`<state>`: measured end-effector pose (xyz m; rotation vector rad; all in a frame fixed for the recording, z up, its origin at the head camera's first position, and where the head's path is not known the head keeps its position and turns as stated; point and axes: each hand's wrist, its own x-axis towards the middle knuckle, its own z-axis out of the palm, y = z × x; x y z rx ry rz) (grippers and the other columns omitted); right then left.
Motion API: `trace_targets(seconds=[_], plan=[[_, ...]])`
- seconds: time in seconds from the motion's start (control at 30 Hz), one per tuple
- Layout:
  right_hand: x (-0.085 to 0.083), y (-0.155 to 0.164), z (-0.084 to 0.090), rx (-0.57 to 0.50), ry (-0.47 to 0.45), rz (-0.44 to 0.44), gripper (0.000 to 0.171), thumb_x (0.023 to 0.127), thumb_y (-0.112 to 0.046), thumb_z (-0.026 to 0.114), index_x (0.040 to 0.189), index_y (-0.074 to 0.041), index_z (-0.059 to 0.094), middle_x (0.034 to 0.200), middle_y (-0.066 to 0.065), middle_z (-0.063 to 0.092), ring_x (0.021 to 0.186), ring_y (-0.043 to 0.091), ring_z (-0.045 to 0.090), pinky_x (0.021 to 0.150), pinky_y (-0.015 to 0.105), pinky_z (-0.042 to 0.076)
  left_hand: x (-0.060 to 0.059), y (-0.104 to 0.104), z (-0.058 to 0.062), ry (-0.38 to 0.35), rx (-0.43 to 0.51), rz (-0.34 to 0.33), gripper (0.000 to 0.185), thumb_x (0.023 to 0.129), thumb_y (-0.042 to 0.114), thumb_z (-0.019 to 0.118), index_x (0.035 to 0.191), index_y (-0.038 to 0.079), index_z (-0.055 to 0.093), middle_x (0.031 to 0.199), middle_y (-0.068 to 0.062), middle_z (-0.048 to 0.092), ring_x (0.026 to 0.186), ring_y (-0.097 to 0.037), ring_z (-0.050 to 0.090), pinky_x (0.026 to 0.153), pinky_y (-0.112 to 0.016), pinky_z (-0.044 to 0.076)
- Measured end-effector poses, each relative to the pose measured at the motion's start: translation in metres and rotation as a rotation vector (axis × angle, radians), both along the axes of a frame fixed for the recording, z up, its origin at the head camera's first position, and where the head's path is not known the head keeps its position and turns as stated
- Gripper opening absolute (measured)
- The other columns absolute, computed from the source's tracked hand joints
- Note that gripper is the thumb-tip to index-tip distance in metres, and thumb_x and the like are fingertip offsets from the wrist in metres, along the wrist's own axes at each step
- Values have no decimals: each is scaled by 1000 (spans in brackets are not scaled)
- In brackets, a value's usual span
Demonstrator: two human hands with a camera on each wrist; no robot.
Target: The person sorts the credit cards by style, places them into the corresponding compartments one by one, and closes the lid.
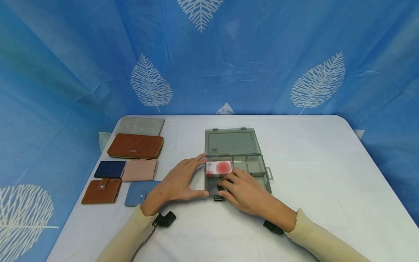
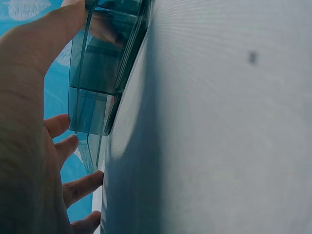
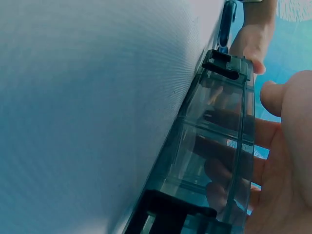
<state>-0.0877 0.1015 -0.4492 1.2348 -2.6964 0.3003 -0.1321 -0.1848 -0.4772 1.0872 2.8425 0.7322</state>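
A translucent grey-green divided box [image 1: 240,164] lies with its lid [image 1: 232,142] laid back behind it. Spread along its left side is my left hand [image 1: 180,180], fingers fairly straight; the thumb touches near the front corner and the fingertips lie at the hinge side. My right hand [image 1: 243,191] reaches over the front wall into a front compartment. Its curled fingers and thumb pinch a small dark object [image 1: 220,187], mostly hidden by the hand. In the back left compartment sits a small white carton with a red circle [image 1: 218,167].
Left of the box lie a grey wallet [image 1: 139,126], a brown zip wallet [image 1: 135,145], a navy wallet [image 1: 109,169], a pink wallet [image 1: 140,170], a brown snap wallet [image 1: 101,191] and a light blue wallet [image 1: 139,191]. A leaf-patterned blue curtain [image 1: 242,65] hangs behind the white table [image 1: 327,174].
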Motion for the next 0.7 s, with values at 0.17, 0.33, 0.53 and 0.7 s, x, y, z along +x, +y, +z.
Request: trace_targets(seconds=[0.17,0.33,0.53,0.7], plan=[[0,0,3,36,-3,-1,40,112,-45,57,123,-14,81,124,1,78,111,24,64,94,45,55,-3,-1,1,-6,-6,-7,113,85,82,70,170,17,34,178,0,27,153,-35,44,119,-62,41],[-3,2,11,84,-53,-13,43,113,-45,55,124,-13,82,129,3,78,118,26,67,100,47,56,-7,3,11,-66,-42,-2,114,83,76,77,171,19,32,178,1,27,153,-35,44,118,-62,42],[-18,16,32,-36,-167,-13,35,113,-41,58,122,-16,81,119,-2,79,114,23,69,101,47,57,-18,8,37,-240,-71,28,104,85,75,77,166,20,41,178,-3,25,157,-37,39,113,-67,45],[-46,44,52,-214,-241,-149,40,113,-34,59,144,-11,69,142,9,69,135,35,60,112,61,47,-37,13,54,-303,146,105,86,105,65,57,169,11,34,179,-12,21,160,-40,31,122,-68,33]])
